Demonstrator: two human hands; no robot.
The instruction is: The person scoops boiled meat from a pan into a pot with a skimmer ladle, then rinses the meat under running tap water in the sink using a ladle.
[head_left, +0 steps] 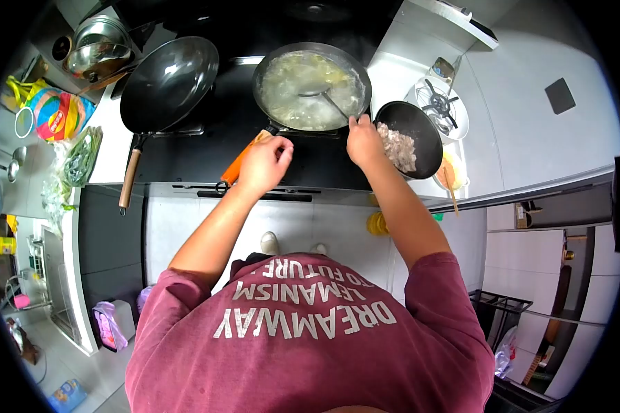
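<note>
A wok of cloudy, steaming liquid point(306, 82) with pale greenish pieces sits on the black stove. My right hand point(365, 141) is closed on the handle of a ladle point(337, 107), whose bowl lies in the liquid. Just beside that hand, a dark pan point(427, 138) holds pale chopped pieces point(398, 148). My left hand point(265, 164) is over the wok's orange handle point(239, 165), with its fingers curled. Whether those fingers grip the handle is unclear.
An empty black wok point(169, 86) stands at the left of the stove, its wooden handle point(129, 177) jutting over the front edge. Bundled greens point(83, 157) lie farther left. At the right are a small burner point(439, 103) and a bowl with chopsticks point(450, 172).
</note>
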